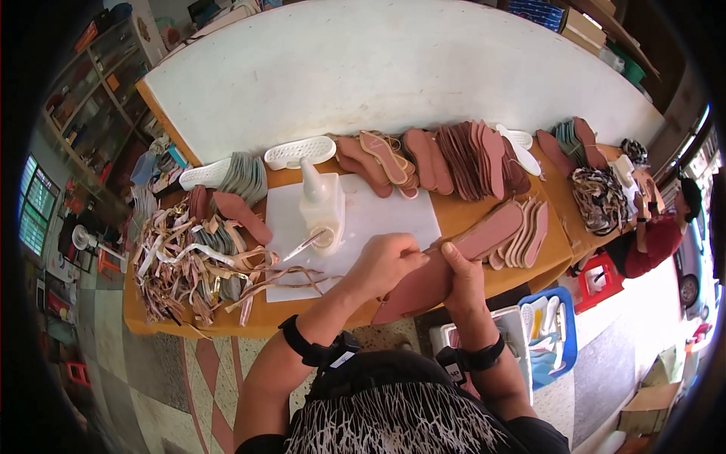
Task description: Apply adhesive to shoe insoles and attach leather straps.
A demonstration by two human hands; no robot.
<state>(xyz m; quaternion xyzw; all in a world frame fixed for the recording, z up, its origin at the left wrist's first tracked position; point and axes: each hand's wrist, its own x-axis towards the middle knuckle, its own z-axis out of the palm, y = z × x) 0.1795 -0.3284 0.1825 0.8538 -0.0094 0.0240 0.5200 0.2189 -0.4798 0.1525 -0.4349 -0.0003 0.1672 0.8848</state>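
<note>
A reddish-brown shoe insole (423, 281) slants across the front of the table, close to my body. My right hand (463, 281) grips it around its middle, thumb on the upper face and fingers beneath. Curled into a pinch, my left hand (389, 261) rests at the insole's left edge; whatever its fingertips hold is hidden. Left of that hand stands a cream plastic glue bottle (321, 200) on a white sheet (386, 204). A brush (306, 245) lies across the round opening at its front. Thin brown straps (299, 278) trail over the sheet toward my left forearm.
A tangled heap of straps (189, 265) covers the table's left end. Stacked insoles (469, 159) and white soles (300, 153) line the white partition (393, 68). More insoles (525, 234) fan out at right. A blue crate (563, 333) stands below. Another person (658, 234) sits far right.
</note>
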